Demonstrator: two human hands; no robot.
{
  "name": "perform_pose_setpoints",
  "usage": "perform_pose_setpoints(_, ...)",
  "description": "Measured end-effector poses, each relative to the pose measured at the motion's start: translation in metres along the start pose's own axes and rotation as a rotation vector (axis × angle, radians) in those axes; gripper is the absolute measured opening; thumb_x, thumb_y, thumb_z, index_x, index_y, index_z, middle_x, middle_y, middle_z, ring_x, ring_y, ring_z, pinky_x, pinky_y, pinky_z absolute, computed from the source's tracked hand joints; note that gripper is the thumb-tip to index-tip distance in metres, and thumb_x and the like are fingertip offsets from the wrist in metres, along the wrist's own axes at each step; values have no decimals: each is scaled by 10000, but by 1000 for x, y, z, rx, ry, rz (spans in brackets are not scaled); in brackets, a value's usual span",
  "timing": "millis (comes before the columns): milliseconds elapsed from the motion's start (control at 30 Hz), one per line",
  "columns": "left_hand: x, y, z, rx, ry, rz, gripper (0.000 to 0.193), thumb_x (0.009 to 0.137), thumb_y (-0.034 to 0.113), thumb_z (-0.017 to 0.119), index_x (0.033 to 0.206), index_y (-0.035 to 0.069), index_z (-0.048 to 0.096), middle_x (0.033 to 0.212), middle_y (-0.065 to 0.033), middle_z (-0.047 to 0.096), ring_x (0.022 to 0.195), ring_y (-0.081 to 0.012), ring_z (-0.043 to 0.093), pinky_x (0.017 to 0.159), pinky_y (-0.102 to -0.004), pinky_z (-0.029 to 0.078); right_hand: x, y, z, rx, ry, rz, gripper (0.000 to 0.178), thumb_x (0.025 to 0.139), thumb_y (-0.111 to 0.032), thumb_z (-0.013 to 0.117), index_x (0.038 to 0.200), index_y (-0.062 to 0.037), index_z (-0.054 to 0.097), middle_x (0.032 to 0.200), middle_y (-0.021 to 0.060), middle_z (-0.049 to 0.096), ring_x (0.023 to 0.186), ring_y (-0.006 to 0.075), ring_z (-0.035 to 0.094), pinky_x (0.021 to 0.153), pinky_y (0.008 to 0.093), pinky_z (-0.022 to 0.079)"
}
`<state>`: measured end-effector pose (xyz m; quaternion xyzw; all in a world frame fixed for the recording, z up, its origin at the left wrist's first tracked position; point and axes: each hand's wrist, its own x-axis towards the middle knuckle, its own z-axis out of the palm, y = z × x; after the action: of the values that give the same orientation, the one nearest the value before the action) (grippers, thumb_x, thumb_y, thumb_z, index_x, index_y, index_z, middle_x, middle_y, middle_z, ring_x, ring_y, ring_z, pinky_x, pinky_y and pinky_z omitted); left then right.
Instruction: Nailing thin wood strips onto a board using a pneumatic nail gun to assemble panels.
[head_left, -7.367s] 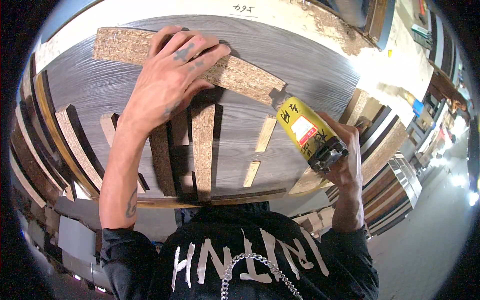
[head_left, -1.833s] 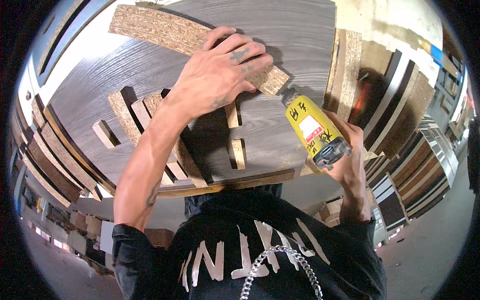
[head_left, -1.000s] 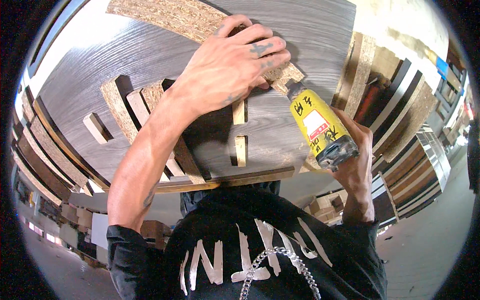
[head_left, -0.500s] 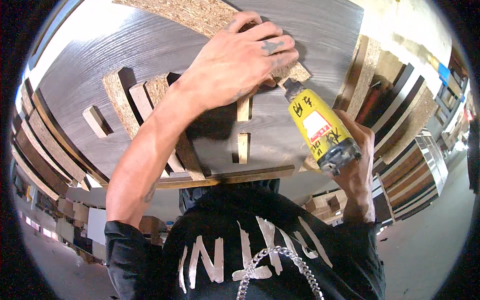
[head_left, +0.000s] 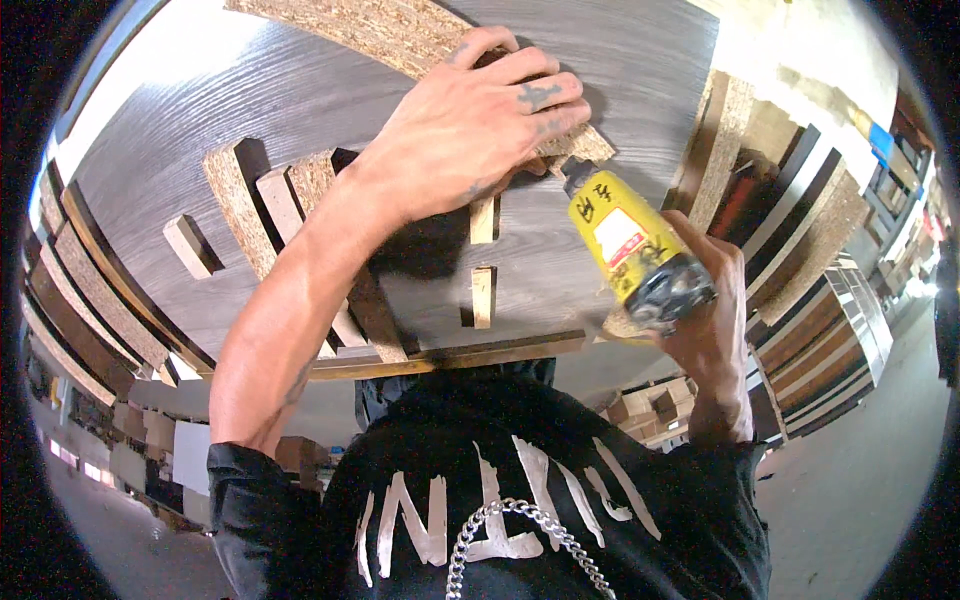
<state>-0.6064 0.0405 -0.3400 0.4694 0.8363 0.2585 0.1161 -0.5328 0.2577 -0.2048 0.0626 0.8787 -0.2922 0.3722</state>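
Note:
A long chipboard strip (head_left: 350, 38) lies slantwise on a large grey wood-grain panel (head_left: 400, 270). Across the strip's right part, my left hand (head_left: 485, 120) is closed, fingers bent over the far side and thumb by the near side. My right hand (head_left: 710, 290) grips a yellow and black nail gun (head_left: 622, 230), which partly hides its fingers. The gun's black nose is at the strip's right end, beside my left thumb; whether it touches the wood I cannot tell. Two small wood blocks, one (head_left: 484, 297) nearer me, lie below my left hand.
More chipboard offcuts (head_left: 238, 205) and a small block (head_left: 190, 247) rest on the panel's left half. A wooden strip (head_left: 500, 350) runs along the near edge. Stacked boards stand at left (head_left: 110, 290) and right (head_left: 815, 250).
The nail gun has shifted slightly left and its rear end has tipped, showing more of the black cap. My left hand stays on the strip, almost unmoved.

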Motion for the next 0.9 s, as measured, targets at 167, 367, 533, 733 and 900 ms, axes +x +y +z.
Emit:
perform_pose_setpoints(167,3,2,-4,-44,-13,-6,457,817,194,534,1266,154,612,1266,-3,576,1243,-193,490,1104,-400,304,3,5,-9,6,115,71,369,691,-100,800,1009,36,673,800,131,704,707,199,688,684,308,530)
perform_pose_setpoints(367,2,2,-2,-53,14,-9,442,840,170,492,1266,146,607,1257,-13,579,1246,-196,491,1104,-401,301,5,8,-9,-69,73,89,451,661,-118,845,1056,16,673,896,147,682,803,267,652,762,370,508)
perform_pose_setpoints(533,2,3,-4,-37,9,-10,449,845,168,492,1282,144,591,1254,-18,580,1257,-193,488,1116,-407,292,1,-6,-10,-15,39,218,564,634,-107,851,1143,15,641,937,153,679,848,277,644,801,386,497)
perform_pose_setpoints(733,-7,-15,-26,143,112,-121,539,845,206,644,1371,164,527,1345,-47,571,1279,-229,483,1128,-430,304,-6,18,-5,-17,216,-27,379,641,-66,791,984,-13,638,809,128,696,702,171,670,660,300,511)
perform_pose_setpoints(900,-58,-84,-138,-121,-73,-689,876,740,81,750,1503,212,339,1565,-136,224,1365,-354,365,1119,-460,375,-33,37,2,210,345,400,333,761,-89,790,1044,44,675,904,121,733,780,157,697,721,288,542)
